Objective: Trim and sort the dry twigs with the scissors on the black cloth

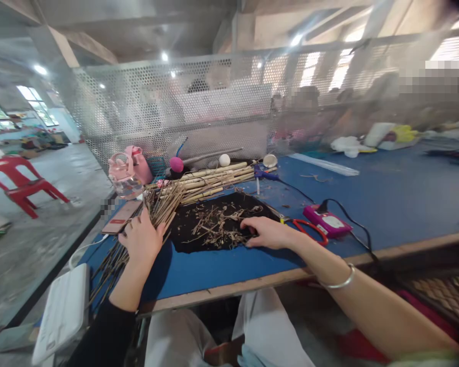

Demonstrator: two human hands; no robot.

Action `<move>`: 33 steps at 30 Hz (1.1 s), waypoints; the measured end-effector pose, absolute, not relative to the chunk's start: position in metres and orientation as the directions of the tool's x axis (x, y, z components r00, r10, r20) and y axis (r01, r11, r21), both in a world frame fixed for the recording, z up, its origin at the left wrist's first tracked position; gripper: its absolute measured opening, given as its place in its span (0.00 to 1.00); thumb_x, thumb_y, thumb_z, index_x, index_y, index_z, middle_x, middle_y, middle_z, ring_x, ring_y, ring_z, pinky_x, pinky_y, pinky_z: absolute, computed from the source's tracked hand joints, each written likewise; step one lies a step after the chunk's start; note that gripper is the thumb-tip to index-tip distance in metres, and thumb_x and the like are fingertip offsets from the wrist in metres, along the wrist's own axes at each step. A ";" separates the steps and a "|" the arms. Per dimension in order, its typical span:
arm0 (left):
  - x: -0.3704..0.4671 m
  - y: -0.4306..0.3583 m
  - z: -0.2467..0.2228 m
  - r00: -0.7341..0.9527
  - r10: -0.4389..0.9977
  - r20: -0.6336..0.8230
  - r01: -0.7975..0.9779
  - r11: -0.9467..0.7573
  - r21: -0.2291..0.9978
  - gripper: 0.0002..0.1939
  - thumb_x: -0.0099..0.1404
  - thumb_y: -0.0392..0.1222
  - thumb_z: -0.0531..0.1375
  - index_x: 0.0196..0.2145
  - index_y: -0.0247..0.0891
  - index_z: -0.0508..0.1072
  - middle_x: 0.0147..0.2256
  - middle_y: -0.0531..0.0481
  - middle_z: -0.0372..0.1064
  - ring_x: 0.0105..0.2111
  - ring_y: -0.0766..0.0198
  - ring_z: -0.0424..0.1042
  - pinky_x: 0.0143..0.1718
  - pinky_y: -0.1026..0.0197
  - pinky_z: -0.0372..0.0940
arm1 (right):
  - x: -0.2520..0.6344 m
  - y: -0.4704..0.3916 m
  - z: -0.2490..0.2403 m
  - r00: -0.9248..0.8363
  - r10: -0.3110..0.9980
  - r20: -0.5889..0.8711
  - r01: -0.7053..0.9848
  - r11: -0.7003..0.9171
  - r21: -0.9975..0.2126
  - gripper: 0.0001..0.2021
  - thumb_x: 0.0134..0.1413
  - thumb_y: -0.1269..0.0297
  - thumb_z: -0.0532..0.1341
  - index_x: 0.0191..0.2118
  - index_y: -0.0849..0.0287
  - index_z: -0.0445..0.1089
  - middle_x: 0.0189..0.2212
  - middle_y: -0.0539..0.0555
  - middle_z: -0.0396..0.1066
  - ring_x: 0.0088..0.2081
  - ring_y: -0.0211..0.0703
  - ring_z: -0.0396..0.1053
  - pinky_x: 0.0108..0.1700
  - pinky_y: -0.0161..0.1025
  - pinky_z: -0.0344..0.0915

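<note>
My left hand (143, 239) lies with spread fingers over a bundle of thin dry stalks (170, 201) at the table's left side, touching it. The stalks run under the palm toward the near left edge. On a black cloth (183, 224) in the middle, dried plant scraps (214, 224) are scattered. My right hand (268, 233) rests at the cloth's right side, its fingers curled into the scraps; the fingertips are partly hidden. Red-handled scissors (309, 230) lie just right of this hand, partly behind the forearm.
Pale sticks (210, 181) and a blue glue gun (265, 174) lie behind the cloth. A purple power box (327, 221) with cords stands right. A phone (121, 216), white power bank (63, 311) and pink-lidded jug (126, 181) are left. A perforated metal screen (168, 117) borders the back.
</note>
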State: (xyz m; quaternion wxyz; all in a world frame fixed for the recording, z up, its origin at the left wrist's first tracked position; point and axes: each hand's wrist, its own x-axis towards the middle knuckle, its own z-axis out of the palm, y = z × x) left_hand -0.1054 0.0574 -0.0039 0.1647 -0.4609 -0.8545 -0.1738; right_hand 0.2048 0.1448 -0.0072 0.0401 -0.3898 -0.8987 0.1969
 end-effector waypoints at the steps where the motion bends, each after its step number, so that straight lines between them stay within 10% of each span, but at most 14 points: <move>1: -0.099 0.057 -0.002 -0.448 0.759 0.472 0.889 0.435 0.145 0.27 0.61 0.48 0.54 0.55 0.33 0.61 0.48 0.32 0.63 0.49 0.39 0.62 0.46 0.40 0.56 | 0.204 0.145 -0.010 -0.705 0.706 -0.069 0.667 0.626 -0.405 0.15 0.43 0.59 0.63 0.39 0.59 0.70 0.29 0.51 0.69 0.29 0.39 0.65 0.30 0.32 0.57; 7: -0.062 0.051 -0.009 0.211 0.974 0.088 0.894 -0.228 0.385 0.10 0.59 0.44 0.57 0.36 0.39 0.75 0.34 0.46 0.71 0.35 0.59 0.70 0.38 0.60 0.62 | 0.185 0.160 -0.004 -0.656 0.746 -0.113 0.672 0.510 -0.537 0.04 0.47 0.67 0.59 0.30 0.60 0.70 0.21 0.47 0.67 0.21 0.33 0.63 0.24 0.30 0.57; 15: -0.054 0.051 -0.039 0.158 0.969 0.192 0.878 -0.226 0.422 0.11 0.63 0.41 0.54 0.32 0.39 0.76 0.33 0.46 0.70 0.37 0.60 0.68 0.40 0.61 0.61 | 0.148 0.178 0.026 -0.584 0.809 0.066 0.736 0.562 -0.378 0.24 0.45 0.53 0.63 0.47 0.59 0.65 0.40 0.58 0.71 0.38 0.47 0.70 0.37 0.38 0.64; 18: -0.052 0.051 -0.039 0.139 0.971 0.197 0.904 -0.206 0.374 0.11 0.64 0.40 0.53 0.33 0.39 0.75 0.34 0.46 0.70 0.38 0.59 0.68 0.41 0.60 0.61 | 0.143 0.169 0.024 -0.683 0.705 -0.190 0.729 0.640 -0.244 0.24 0.33 0.53 0.69 0.39 0.59 0.68 0.31 0.55 0.73 0.32 0.49 0.71 0.31 0.37 0.63; 23: -0.046 0.043 -0.035 0.134 0.981 0.140 0.940 -0.170 0.295 0.11 0.64 0.39 0.51 0.33 0.37 0.73 0.34 0.45 0.69 0.37 0.59 0.67 0.40 0.60 0.60 | 0.135 0.176 0.013 -0.694 0.584 -0.422 0.719 0.595 -0.359 0.13 0.39 0.71 0.65 0.36 0.58 0.67 0.20 0.46 0.68 0.17 0.36 0.66 0.22 0.31 0.59; 29: -0.049 0.029 -0.023 0.095 0.989 0.109 0.909 -0.131 0.395 0.10 0.64 0.42 0.52 0.32 0.38 0.72 0.34 0.45 0.69 0.38 0.59 0.67 0.40 0.59 0.61 | 0.123 0.194 0.014 -0.716 0.689 -0.113 0.677 0.645 -0.353 0.18 0.43 0.62 0.63 0.44 0.58 0.67 0.33 0.53 0.71 0.30 0.42 0.70 0.31 0.34 0.62; 33: -0.068 0.031 -0.016 -0.083 0.959 0.270 0.978 0.027 0.204 0.08 0.61 0.42 0.56 0.37 0.40 0.71 0.47 0.41 0.66 0.49 0.50 0.61 0.50 0.45 0.56 | 0.119 0.182 0.002 -0.717 0.664 0.212 0.572 0.735 -0.365 0.18 0.48 0.66 0.59 0.47 0.57 0.67 0.42 0.55 0.69 0.42 0.45 0.67 0.44 0.38 0.62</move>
